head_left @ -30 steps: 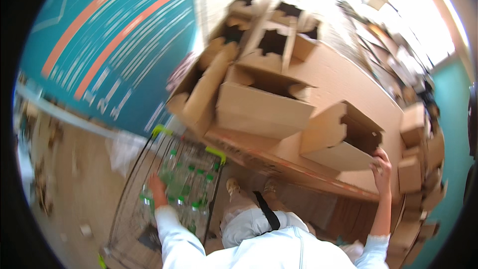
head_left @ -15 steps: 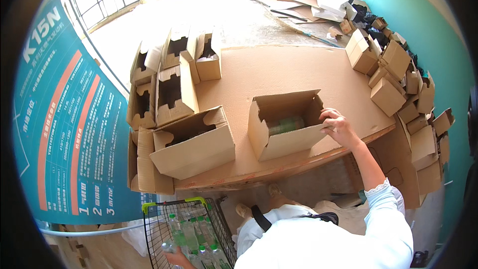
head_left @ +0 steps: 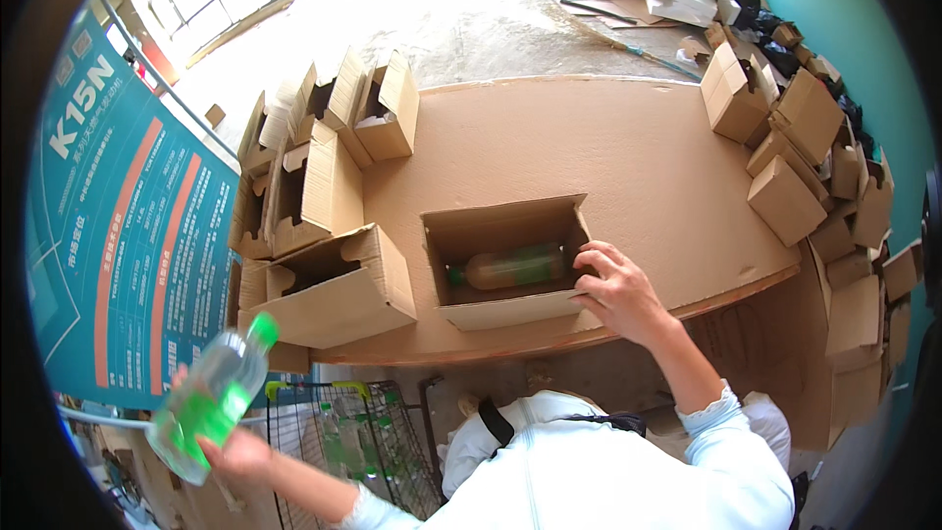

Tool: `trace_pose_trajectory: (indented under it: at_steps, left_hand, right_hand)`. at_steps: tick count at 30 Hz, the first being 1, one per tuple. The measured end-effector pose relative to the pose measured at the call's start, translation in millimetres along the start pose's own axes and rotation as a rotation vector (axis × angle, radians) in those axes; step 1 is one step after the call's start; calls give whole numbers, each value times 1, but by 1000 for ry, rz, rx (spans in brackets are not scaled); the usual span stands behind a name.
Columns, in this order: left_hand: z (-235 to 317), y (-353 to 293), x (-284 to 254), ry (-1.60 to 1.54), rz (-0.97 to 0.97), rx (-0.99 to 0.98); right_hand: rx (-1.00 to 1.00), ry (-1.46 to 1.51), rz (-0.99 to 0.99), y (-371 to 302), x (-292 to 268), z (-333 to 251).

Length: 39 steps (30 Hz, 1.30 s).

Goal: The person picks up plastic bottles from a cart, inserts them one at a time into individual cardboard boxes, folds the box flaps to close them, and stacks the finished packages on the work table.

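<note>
A clear plastic bottle (head_left: 221,388) with a green cap and green label is gripped by my left hand (head_left: 240,453), raised to the left above the cart. My right hand (head_left: 620,290) holds the right end of an open cardboard box (head_left: 505,312), fingers over its rim. Inside that box another bottle (head_left: 515,268) with a green label lies on its side. Below the table edge, a black wire cart (head_left: 397,412) with a yellow-green rim holds several green-capped bottles (head_left: 355,432).
Several open cardboard boxes (head_left: 334,186) stand grouped at the left of the cardboard-covered table (head_left: 530,147). At its right is a heap of boxes (head_left: 795,186) against the green wall. A blue printed banner (head_left: 128,236) hangs on the left.
My left hand has lifted a bottle up from the cart. The open box now sits squarer to me and further left, my right hand still at its right end.
</note>
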<state>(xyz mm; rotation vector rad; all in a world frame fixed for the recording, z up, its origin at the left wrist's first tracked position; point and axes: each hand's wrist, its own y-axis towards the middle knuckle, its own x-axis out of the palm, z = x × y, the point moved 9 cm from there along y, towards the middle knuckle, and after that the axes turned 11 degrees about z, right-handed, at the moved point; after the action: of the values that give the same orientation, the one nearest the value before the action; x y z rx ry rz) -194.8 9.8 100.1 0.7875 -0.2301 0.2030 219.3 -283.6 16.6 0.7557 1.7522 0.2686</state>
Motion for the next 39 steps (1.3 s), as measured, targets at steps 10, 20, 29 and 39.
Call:
trace_pose_trajectory:
  at_steps: [10,20,29,39]
  left_hand:
    - [23,-256,379,342,-1691,11]
    - [-89,-433,334,762,-2651,139]
    - [-87,-418,333,677,-2437,254]
    - [35,-213,300,-7,-1378,141]
  right_hand:
    - [107,233,144,-22,-21,33]
    - [86,319,174,-29,-16,36]
    - [85,304,112,-24,-15,34]
    - [334,517,367,-38,-13,53]
